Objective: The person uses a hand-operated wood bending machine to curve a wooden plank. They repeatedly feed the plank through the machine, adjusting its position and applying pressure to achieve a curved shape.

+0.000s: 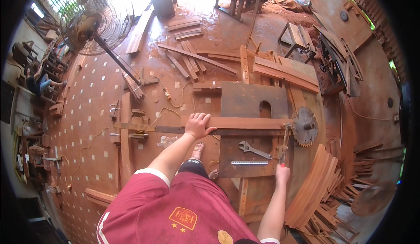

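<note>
Resting one hand on a board, closing the other on a red handle

The left hand [200, 126] lies upon a long reddish board [249, 122], its fingers close together over the wood and its thumb spread to the side; I cannot tell if these fingers also press from below. This board lies across a dark metal table top [234, 102], along a narrow dark strip [258, 132], and its right end is near a round saw blade [305, 127] with teeth. The right hand [282, 173] is lower, at the table's right edge, with its fingers curled narrowly around a red handle [282, 165]; what tool it belongs to is too small to tell.

Between the two hands, on the metal, there is an adjustable wrench [255, 149], and just below it a pale ruler [249, 162]. Farther to the right, curved planks [313, 187] lie in a stack. At the upper left stands a big fan [89, 27], well apart from both hands
</note>
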Motion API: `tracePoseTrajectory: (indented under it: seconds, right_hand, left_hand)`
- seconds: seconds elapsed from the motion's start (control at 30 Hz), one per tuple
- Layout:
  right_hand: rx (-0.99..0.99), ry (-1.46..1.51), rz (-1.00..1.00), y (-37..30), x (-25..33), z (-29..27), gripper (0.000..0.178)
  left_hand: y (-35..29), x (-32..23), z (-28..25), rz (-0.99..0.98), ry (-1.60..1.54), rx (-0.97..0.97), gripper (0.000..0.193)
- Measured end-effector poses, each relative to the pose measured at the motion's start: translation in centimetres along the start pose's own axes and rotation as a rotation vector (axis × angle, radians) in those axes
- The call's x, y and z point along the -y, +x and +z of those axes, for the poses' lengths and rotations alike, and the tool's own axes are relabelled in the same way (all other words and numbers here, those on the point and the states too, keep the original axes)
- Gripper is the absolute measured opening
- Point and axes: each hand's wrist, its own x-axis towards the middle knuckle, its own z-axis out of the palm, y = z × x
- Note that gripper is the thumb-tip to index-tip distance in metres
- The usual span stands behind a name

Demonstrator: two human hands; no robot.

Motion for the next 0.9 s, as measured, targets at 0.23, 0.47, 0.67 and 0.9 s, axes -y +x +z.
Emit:
tracePoseTrajectory:
  seconds: [0.23,0.47,0.67,0.9]
  right_hand:
    - [-0.012,-0.033,-0.016,0.0,2.7,-0.6,0.045]
    - [-0.037,0.059,-0.038,1.1,2.7,0.4,0.046]
    - [-0.067,-0.063,-0.059,2.0,2.5,0.4,0.051]
    - [-0.034,-0.090,-0.040,2.7,2.5,0.4,0.053]
  left_hand:
    - [1.4,1.7,0.3,-0.020,-0.045,-0.022,0.066]
    - [2.6,2.8,0.5,-0.015,-0.044,-0.030,0.066]
    - [2.8,3.3,0.7,-0.021,-0.067,-0.026,0.067]
    - [2.7,3.4,0.8,-0.018,-0.060,-0.050,0.066]
